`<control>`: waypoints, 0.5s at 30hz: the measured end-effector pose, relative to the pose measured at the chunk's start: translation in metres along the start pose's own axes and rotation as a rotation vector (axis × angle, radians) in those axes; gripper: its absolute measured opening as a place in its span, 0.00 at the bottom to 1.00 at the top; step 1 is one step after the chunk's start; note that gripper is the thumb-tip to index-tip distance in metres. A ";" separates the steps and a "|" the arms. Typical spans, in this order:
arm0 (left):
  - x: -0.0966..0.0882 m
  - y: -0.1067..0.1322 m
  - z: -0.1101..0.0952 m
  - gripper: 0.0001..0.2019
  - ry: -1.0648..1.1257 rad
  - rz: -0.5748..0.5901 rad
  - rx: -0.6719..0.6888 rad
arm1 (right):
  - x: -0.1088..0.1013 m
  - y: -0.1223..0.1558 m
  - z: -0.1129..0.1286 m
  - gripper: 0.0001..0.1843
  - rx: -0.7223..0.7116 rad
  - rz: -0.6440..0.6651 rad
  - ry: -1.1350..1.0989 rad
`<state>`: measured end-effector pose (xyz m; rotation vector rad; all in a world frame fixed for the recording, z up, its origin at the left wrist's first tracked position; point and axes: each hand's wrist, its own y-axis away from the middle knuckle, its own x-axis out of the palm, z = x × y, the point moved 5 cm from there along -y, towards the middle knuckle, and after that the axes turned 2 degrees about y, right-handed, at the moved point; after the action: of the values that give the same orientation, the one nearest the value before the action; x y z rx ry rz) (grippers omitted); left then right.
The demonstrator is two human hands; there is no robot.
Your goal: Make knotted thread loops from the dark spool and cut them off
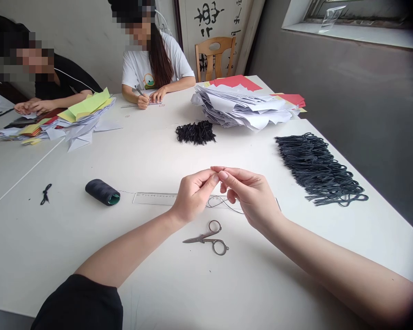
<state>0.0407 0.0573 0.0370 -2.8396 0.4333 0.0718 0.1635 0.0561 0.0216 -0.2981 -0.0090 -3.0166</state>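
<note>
My left hand (195,195) and my right hand (251,192) meet fingertip to fingertip above a clear ruler (154,199). Both are closed in a pinch on a thin dark cord (234,209), whose loop hangs below the fingers over the ruler; the pinched part is mostly hidden. Nearer to me lie small metal scissors (206,239) with their blades spread a little. To the left, a spool of dark thread (101,192) rests on its side, a strand running from it toward the ruler. Further left is a small knotted black cord (46,194).
Dark looped cords (318,167) lie in a row at right, with a smaller black bundle (195,132) further back. Behind stand a stack of white papers (241,107) and a coloured paper pile (79,114). Two people sit across the white table (147,284); one holds a pen.
</note>
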 end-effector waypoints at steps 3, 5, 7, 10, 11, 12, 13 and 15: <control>0.000 0.000 0.008 0.15 0.059 0.011 -0.093 | -0.002 0.000 0.000 0.14 0.015 -0.011 0.022; 0.001 0.000 0.013 0.14 0.130 0.018 -0.161 | -0.002 0.001 0.000 0.15 0.038 -0.004 0.013; 0.002 0.000 0.017 0.14 0.222 0.021 -0.236 | 0.000 0.001 0.001 0.15 0.061 0.011 -0.042; 0.004 0.000 0.024 0.15 0.325 0.027 -0.354 | 0.001 -0.003 -0.003 0.18 0.113 0.019 -0.201; 0.004 0.000 0.025 0.14 0.346 0.031 -0.383 | 0.000 -0.004 -0.005 0.19 0.132 0.009 -0.251; 0.005 0.001 0.027 0.14 0.363 0.038 -0.408 | -0.002 -0.006 -0.008 0.19 0.151 -0.010 -0.291; 0.006 0.002 0.029 0.13 0.379 0.050 -0.431 | -0.006 -0.007 -0.011 0.20 0.168 -0.038 -0.320; 0.007 0.005 0.034 0.13 0.399 0.085 -0.465 | -0.015 -0.006 -0.016 0.20 0.207 -0.101 -0.357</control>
<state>0.0459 0.0601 0.0025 -3.2940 0.6983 -0.4409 0.1747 0.0634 0.0029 -0.8293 -0.3728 -2.9786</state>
